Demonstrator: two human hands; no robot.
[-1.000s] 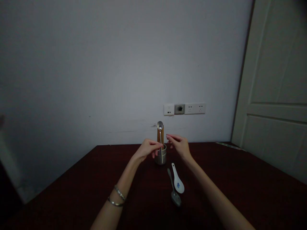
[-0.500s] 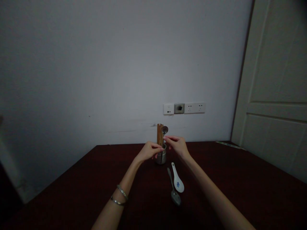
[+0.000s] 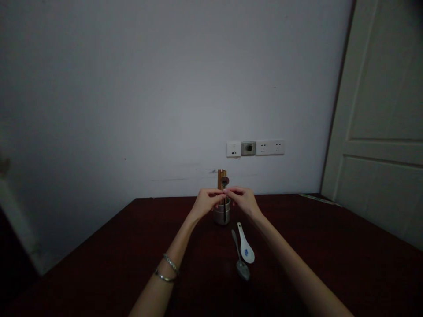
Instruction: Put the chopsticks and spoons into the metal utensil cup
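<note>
Left hand [image 3: 206, 202]: pinches the spoon [image 3: 225, 181].
Cup [image 3: 219, 216]: 12 o'clock on the surface [image 3: 206, 273], chopsticks [image 3: 219, 178] inside.
Spoon: upright before the cup, bowl uppermost.
Grey spoon [image 3: 243, 269]: the cup's 5 o'clock.
Right hand [image 3: 245, 201]: pinches the spoon too.
White spoon [image 3: 247, 252]: the grey spoon's 1 o'clock.

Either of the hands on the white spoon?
No, the white spoon lies untouched on the table, beside a metal spoon, while the left hand and right hand meet at an upright spoon.
</note>
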